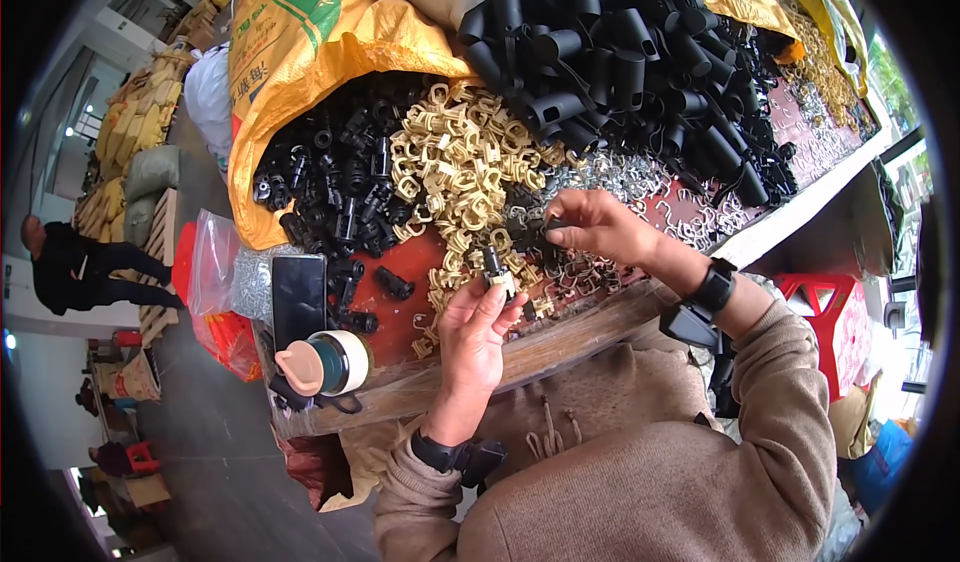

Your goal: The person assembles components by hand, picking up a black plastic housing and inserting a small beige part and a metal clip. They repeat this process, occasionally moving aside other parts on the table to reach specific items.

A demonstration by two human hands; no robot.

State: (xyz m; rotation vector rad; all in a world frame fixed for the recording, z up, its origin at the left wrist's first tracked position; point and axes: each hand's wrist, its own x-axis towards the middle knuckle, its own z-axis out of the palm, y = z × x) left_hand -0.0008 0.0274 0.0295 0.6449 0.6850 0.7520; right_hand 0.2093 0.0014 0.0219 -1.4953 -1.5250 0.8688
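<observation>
My left hand [474, 337] is closed around a small black cylindrical plastic fitting [492, 262], held upright near the table's front edge. A pale cream piece sits on the fitting by my fingertips. To its right, my right hand [605, 230] hovers over the parts with thumb and index finger pinched on a small dark piece [554, 224], whose shape I cannot make out. Gold-coloured clips [455, 167] lie heaped just beyond my left hand. Black fittings [350, 202] spill from a yellow woven sack [290, 52]. Bent silvery metal hooks [690, 212] lie beyond my right hand.
Black plastic sleeves [610, 62] pile high at the back. On the left stand a phone [299, 297] and a lidded cup [335, 362] near the wooden table edge [540, 359]. A red stool [825, 327] is at the right. A person [85, 267] stands far left.
</observation>
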